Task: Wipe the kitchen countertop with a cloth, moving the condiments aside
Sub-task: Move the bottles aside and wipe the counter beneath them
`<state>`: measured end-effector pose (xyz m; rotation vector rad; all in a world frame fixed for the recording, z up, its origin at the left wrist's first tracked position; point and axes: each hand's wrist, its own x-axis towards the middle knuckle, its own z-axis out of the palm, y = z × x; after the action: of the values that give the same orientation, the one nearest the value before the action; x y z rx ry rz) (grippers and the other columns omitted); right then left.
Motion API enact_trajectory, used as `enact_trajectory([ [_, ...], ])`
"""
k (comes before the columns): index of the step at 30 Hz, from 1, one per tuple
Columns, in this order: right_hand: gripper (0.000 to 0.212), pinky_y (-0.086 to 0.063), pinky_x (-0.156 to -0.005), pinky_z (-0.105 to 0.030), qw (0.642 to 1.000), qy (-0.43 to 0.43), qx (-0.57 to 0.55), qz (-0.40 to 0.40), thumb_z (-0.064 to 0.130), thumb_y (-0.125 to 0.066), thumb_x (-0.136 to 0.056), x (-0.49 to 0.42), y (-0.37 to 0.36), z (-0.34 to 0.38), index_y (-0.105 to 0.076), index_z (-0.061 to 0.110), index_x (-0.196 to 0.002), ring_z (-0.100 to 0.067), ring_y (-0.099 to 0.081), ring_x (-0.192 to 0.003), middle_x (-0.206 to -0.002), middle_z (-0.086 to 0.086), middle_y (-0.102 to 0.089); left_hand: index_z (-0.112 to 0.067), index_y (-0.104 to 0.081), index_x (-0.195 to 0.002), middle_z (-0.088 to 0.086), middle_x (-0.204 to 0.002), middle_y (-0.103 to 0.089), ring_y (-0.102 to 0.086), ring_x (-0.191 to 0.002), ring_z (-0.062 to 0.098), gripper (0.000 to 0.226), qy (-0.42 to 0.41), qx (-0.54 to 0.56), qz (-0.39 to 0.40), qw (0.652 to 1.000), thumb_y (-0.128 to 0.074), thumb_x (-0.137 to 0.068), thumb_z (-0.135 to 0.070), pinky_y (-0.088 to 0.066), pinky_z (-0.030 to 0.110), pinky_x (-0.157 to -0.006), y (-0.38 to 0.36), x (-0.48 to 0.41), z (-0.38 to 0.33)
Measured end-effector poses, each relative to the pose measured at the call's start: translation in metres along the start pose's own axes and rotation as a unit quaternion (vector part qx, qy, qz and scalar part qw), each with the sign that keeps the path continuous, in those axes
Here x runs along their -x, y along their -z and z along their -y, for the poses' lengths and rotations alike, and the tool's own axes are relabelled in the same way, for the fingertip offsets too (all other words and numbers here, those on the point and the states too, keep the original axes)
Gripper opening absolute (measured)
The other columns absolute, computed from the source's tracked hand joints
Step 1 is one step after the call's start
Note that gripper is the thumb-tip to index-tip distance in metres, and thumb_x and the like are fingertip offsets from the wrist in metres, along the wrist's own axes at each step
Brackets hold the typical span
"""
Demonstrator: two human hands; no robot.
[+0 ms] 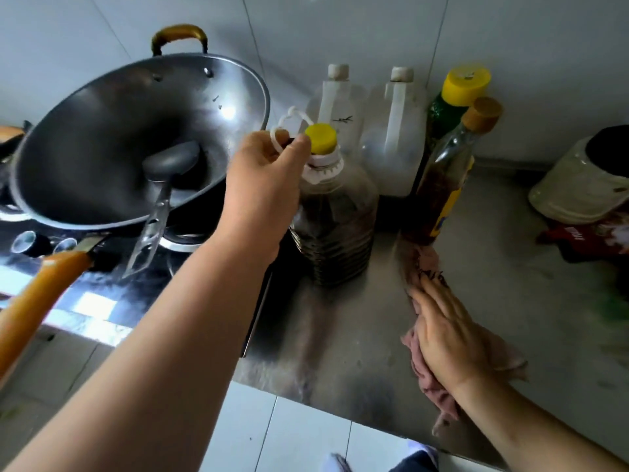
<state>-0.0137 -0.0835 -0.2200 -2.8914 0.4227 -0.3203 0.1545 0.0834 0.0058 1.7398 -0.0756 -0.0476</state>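
The pink cloth lies on the steel countertop at near right, pressed flat under the open right hand. Left of it, the left hand pinches the white loop handle of the yellow-capped oil jug, beside the wok. Bottles stand behind
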Motion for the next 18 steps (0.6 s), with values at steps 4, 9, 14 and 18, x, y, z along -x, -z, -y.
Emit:
enact_trajectory([
  [4, 0.063, -0.021, -0.113, -0.036, 0.977, 0.162, 0.044, 0.133, 0.038, -0.042, -0.079, 0.015, -0.009, 0.051, -0.06, 0.002, -0.126, -0.026, -0.044, -0.135, -0.139, -0.01, -0.055, -0.02, -0.063, -0.106, 0.0, -0.093, -0.073, -0.065, -0.082, 0.004, 0.026, -0.004, -0.064, -0.023, 0.998, -0.063, -0.082, -0.031, -0.052, 0.021, -0.074, 0.012, 0.013, 0.008],
  [9, 0.078, -0.023, -0.11, -0.033, 0.963, 0.214, -0.001, 0.162, 0.048, -0.069, -0.06, 0.016, -0.031, 0.125, -0.061, 0.01, -0.128, -0.022, -0.052, -0.128, -0.137, -0.006, -0.057, -0.026, -0.056, -0.123, -0.008, -0.107, -0.066, -0.062, -0.1, 0.007, 0.044, 0.006, -0.139, -0.025, 0.99, -0.063, -0.08, -0.038, -0.051, 0.029, -0.092, 0.034, 0.032, 0.014],
  [14, 0.073, -0.016, -0.12, -0.042, 0.945, 0.272, -0.041, 0.179, 0.027, -0.037, -0.079, 0.03, -0.054, 0.207, -0.028, 0.005, -0.148, -0.028, -0.024, -0.145, -0.155, -0.011, -0.031, -0.031, -0.059, -0.119, -0.003, -0.119, -0.066, -0.063, -0.111, 0.018, 0.047, 0.034, -0.165, -0.011, 0.986, -0.058, -0.074, -0.043, -0.05, 0.047, -0.097, 0.05, 0.05, 0.026],
  [18, 0.067, -0.03, -0.115, -0.044, 0.931, 0.309, -0.033, 0.191, 0.036, -0.044, -0.088, 0.043, -0.061, 0.219, -0.031, 0.004, -0.145, -0.029, -0.032, -0.142, -0.151, -0.014, -0.039, -0.032, -0.059, -0.116, -0.002, -0.117, -0.065, -0.063, -0.108, 0.021, 0.037, 0.031, -0.184, 0.001, 0.982, -0.057, -0.079, -0.039, -0.051, 0.046, -0.095, 0.05, 0.067, 0.031],
])
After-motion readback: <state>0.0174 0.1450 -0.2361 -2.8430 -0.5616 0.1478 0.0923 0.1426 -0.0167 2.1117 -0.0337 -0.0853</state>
